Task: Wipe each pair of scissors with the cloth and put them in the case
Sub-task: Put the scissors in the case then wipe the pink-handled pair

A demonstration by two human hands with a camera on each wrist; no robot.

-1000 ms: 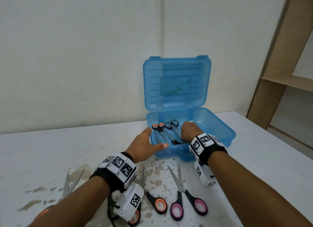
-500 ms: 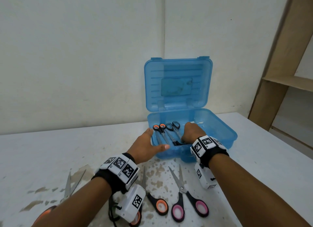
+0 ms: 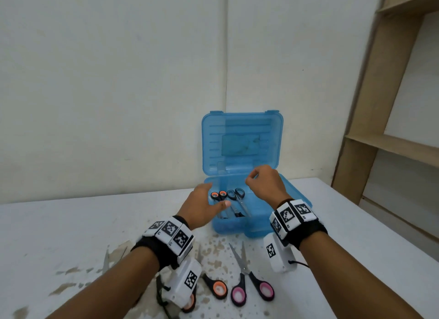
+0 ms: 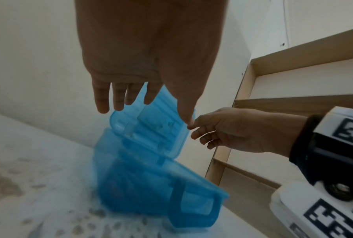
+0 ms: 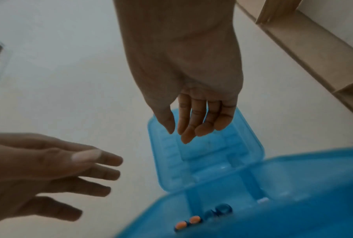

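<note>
Both hands are held empty above the open case (image 3: 294, 197): the left hand (image 3: 202, 209) with fingers spread, the right hand (image 3: 266, 183) loosely relaxed.

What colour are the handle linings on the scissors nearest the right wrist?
Pink, on black handles; the head view shows it best.

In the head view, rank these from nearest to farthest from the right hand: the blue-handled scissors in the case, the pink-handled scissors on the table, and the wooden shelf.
From the right hand:
1. Blue-handled scissors, in the case, just to its left.
2. Pink-handled scissors, on the table, near the person.
3. Wooden shelf, far right by the wall.
</note>
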